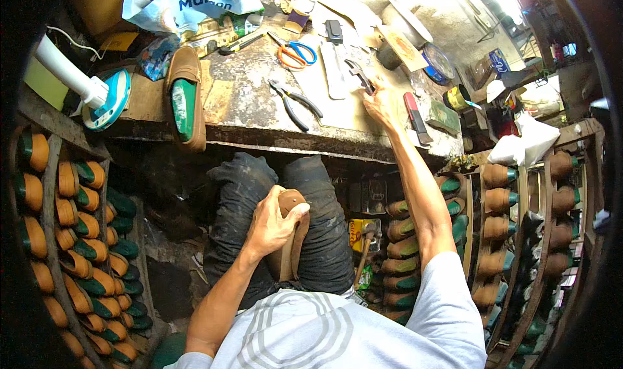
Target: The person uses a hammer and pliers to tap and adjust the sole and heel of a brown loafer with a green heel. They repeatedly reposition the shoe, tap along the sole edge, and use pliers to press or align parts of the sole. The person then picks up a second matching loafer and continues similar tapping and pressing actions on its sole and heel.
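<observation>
Where the far part of the scene opens out, a worn workbench (233, 109) stretches across from left to right. Along the near left stands a wooden rack (49, 181) lined with tan and green shoes, and another rack (548, 220) of brown shoes stands on the right. At the bench's left, a brown loafer (183, 109) with a green insole reaches past the near edge. Nearer, between the thighs, is a brown shoe (298, 237), its upper end clasped in the left hand (269, 223). Far right, the right hand (383, 103) reaches over the bench; its fingers touch a small metal-headed tool (357, 71), though I cannot tell whether they close around it. Left of that hand lie dark-handled pliers (283, 93), with orange-and-blue scissors (286, 47) farther away; to its right lies a red-handled knife (415, 113).
</observation>
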`<action>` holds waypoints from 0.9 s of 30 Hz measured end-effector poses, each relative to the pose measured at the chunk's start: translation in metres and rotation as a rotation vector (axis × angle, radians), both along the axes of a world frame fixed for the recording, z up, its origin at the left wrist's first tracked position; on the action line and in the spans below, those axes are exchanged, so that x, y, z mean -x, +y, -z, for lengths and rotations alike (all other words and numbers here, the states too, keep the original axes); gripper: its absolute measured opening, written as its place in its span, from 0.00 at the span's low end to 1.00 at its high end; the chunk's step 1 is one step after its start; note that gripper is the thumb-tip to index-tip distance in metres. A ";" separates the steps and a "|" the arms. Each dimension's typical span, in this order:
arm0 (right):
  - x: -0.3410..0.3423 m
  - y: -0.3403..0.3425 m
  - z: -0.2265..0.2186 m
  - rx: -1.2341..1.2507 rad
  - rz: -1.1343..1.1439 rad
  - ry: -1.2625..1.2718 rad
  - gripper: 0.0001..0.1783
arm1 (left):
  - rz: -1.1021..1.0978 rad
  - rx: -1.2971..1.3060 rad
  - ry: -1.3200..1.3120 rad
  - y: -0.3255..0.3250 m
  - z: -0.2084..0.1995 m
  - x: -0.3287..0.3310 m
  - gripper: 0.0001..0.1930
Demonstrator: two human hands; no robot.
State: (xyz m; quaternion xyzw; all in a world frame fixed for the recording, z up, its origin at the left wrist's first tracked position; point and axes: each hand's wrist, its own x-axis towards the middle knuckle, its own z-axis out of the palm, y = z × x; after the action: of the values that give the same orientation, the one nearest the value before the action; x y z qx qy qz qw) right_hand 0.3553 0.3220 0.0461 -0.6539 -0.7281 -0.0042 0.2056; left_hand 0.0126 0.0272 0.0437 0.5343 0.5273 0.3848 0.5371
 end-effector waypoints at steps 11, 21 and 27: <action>0.035 -0.032 -0.017 -0.286 -0.095 -0.196 0.15 | 0.008 0.030 0.017 -0.001 0.003 0.005 0.24; 0.150 -0.315 -0.016 0.531 0.127 1.583 0.10 | 0.088 -0.006 -0.087 -0.003 0.008 0.006 0.21; 0.156 -0.325 -0.006 0.467 0.118 1.583 0.11 | 0.127 -0.024 -0.150 -0.004 0.012 -0.001 0.20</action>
State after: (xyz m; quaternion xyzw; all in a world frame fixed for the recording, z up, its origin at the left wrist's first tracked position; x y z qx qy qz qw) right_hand 0.1994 -0.0029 0.0525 -0.5264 -0.3147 0.5981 0.5159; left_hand 0.0132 0.0230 0.0319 0.5427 0.4460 0.3953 0.5919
